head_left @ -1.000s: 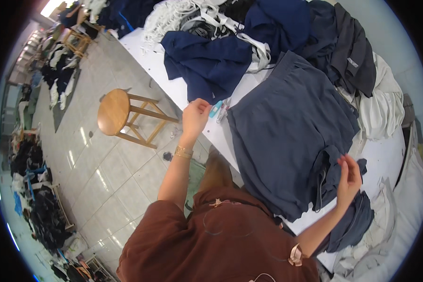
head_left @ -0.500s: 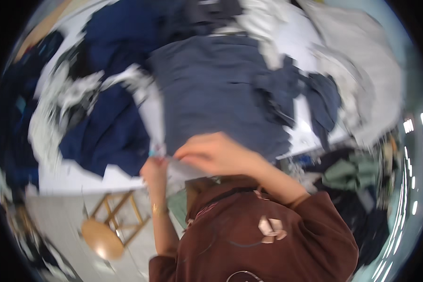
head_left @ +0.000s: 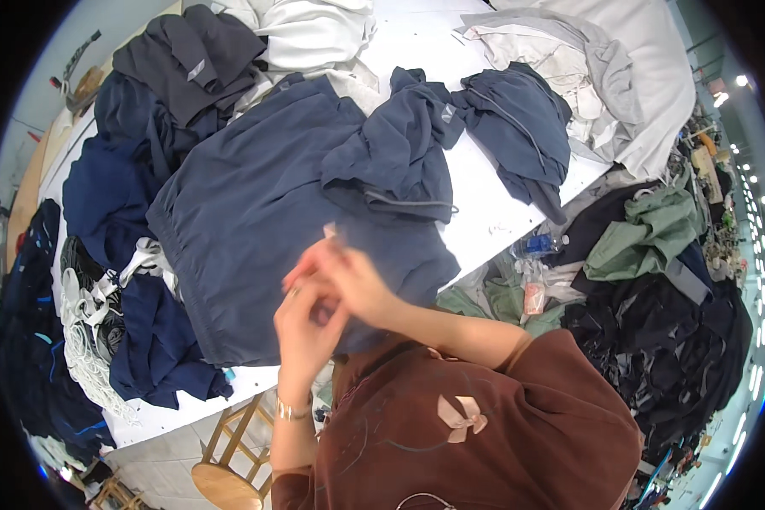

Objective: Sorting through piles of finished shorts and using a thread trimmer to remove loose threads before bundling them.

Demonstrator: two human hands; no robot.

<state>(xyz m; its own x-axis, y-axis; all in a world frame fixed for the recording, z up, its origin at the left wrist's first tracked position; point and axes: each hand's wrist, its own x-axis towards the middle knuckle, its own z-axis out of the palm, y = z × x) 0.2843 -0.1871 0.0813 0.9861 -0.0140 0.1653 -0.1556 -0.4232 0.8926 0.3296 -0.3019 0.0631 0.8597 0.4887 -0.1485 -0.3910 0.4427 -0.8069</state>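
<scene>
Close together in front of my chest, my left hand and my right hand meet above a dark slate-blue garment spread over the table. The left fingers curl inward and touch the right hand. Motion blurs the right hand, whose fingers look pinched together. A small pale tip shows above it, but I cannot tell whether it is a fingertip or a held thing. Just beyond lies a bunched slate-blue piece with a grey cord, and right of it a second bundled slate-blue garment.
Navy cloth and white cords lie at the table's left. Charcoal and white garments are piled at the back. Pale cloth drapes the far right corner. Below the right edge are green cloth and a bottle. A wooden stool stands lower left.
My left hand has risen to meet my right hand; the white piece near them no longer shows. The view has turned, so the table now slants.
</scene>
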